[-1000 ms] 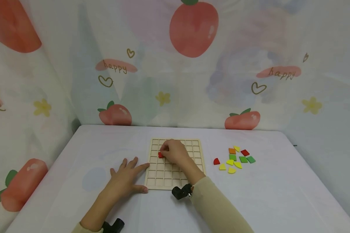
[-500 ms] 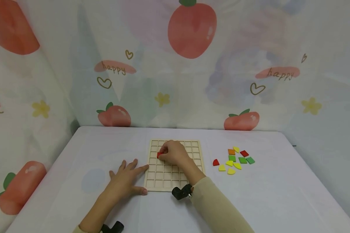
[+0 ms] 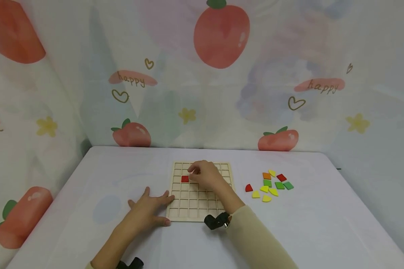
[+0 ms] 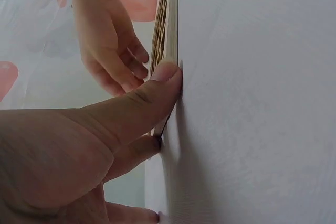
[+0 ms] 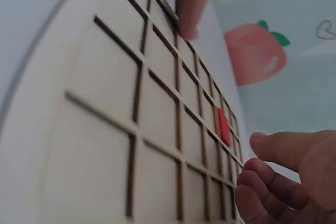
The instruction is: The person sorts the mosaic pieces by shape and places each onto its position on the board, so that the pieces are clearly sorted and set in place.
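Observation:
A wooden grid board (image 3: pixel 183 212) lies on the table, raised strips dividing it into square cells. One red square tile (image 3: pixel 185 179) sits in a cell toward its upper left. My right hand (image 3: pixel 205 175) hovers over the board just right of that tile, fingers loosely bent and holding nothing. In the right wrist view, its thumb and fingertips are apart from the red tile (image 5: pixel 224 127). My left hand (image 3: pixel 147 210) is spread at the board's left side, a fingertip on the edge and the thumb by the near corner. The left wrist view has the thumb (image 4: pixel 142 100) against the board's edge.
Right of the board lies a loose group of tiles: several yellow rounded pieces (image 3: pixel 266 199), green ones (image 3: pixel 279 185), an orange square (image 3: pixel 266 175), a red tile (image 3: pixel 281 177) and a red rounded piece (image 3: pixel 248 188). A printed cloth backdrop (image 3: pixel 208 112) stands behind the white table (image 3: pixel 289 228).
My right hand has let go of the red tile and drawn slightly right and up, leaving it in its cell. The left hand's fingers have shifted a little on the board's edge.

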`<state>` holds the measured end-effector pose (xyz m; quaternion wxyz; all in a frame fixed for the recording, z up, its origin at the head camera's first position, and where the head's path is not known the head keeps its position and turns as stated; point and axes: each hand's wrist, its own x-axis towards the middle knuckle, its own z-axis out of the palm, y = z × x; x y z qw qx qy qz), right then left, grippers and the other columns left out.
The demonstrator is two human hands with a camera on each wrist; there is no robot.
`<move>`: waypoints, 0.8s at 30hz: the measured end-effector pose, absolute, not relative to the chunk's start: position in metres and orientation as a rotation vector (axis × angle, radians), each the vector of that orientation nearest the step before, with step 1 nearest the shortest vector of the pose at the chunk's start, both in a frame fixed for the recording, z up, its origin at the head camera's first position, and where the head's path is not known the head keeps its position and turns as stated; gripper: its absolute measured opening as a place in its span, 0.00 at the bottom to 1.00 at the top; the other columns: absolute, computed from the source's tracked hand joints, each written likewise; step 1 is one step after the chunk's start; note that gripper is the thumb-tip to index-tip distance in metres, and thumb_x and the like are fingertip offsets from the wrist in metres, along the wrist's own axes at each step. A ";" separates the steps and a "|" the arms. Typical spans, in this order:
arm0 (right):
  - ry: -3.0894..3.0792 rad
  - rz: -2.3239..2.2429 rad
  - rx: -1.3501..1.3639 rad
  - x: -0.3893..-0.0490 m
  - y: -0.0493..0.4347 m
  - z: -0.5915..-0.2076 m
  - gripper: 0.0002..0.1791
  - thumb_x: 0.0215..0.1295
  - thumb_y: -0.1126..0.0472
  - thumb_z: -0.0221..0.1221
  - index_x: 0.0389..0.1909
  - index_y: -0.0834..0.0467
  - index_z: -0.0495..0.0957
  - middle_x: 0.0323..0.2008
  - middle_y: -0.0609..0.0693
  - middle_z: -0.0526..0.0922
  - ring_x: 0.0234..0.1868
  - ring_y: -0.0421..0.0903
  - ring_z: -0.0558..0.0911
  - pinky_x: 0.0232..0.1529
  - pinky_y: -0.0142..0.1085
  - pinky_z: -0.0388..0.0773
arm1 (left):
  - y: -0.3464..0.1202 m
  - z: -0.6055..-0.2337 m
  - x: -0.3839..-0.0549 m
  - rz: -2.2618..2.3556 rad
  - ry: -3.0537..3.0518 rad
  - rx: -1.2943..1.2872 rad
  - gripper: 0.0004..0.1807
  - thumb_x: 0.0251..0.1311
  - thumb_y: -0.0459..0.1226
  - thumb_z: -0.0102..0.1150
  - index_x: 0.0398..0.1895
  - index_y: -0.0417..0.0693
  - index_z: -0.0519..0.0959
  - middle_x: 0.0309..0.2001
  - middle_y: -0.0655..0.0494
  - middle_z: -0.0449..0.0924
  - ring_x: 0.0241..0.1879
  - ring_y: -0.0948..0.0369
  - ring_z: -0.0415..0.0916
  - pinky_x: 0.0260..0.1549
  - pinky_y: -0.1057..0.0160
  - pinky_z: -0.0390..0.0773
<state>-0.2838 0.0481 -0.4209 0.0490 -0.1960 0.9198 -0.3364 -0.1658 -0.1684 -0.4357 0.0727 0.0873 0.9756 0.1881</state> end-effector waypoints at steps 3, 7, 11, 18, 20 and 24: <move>2.792 -1.127 -0.590 -0.281 0.072 -0.413 0.11 0.66 0.58 0.63 0.47 0.56 0.85 0.37 0.47 0.83 0.39 0.44 0.80 0.40 0.40 0.78 | -0.168 -0.435 -0.165 0.595 2.925 0.261 0.42 0.38 0.52 0.80 0.64 0.66 0.78 0.68 0.58 0.73 0.75 0.33 0.49 0.46 0.11 0.45; 2.803 -1.219 -0.570 -0.275 0.111 -0.404 0.13 0.67 0.56 0.63 0.49 0.55 0.84 0.38 0.47 0.85 0.41 0.45 0.82 0.42 0.41 0.79 | -0.168 -0.432 -0.163 0.612 2.935 0.286 0.38 0.39 0.52 0.80 0.61 0.63 0.81 0.66 0.56 0.75 0.75 0.39 0.53 0.49 0.12 0.48; 2.868 -1.245 -0.467 -0.270 0.155 -0.401 0.14 0.67 0.55 0.63 0.51 0.54 0.83 0.42 0.49 0.85 0.43 0.48 0.83 0.44 0.43 0.80 | -0.169 -0.431 -0.162 0.635 2.949 0.325 0.38 0.40 0.52 0.79 0.61 0.62 0.81 0.66 0.56 0.75 0.75 0.41 0.56 0.49 0.13 0.50; 2.980 -1.150 -0.197 -0.270 0.221 -0.408 0.18 0.70 0.53 0.60 0.56 0.57 0.81 0.48 0.53 0.85 0.48 0.52 0.81 0.48 0.45 0.79 | -0.168 -0.435 -0.161 0.533 2.964 0.287 0.53 0.37 0.63 0.76 0.72 0.58 0.70 0.74 0.44 0.62 0.74 0.34 0.51 0.50 0.13 0.48; 2.998 -1.105 -0.164 -0.270 0.234 -0.408 0.19 0.71 0.53 0.59 0.57 0.57 0.80 0.48 0.55 0.85 0.48 0.53 0.82 0.47 0.45 0.79 | -0.167 -0.437 -0.160 0.502 2.957 0.266 0.55 0.37 0.65 0.74 0.73 0.58 0.68 0.76 0.43 0.58 0.74 0.32 0.48 0.49 0.12 0.45; 3.020 -1.031 -0.056 -0.269 0.256 -0.406 0.21 0.73 0.54 0.56 0.60 0.59 0.78 0.50 0.58 0.84 0.49 0.55 0.80 0.44 0.45 0.79 | -0.165 -0.440 -0.161 0.505 2.956 0.238 0.55 0.37 0.66 0.73 0.73 0.62 0.67 0.77 0.43 0.55 0.74 0.29 0.42 0.48 0.11 0.39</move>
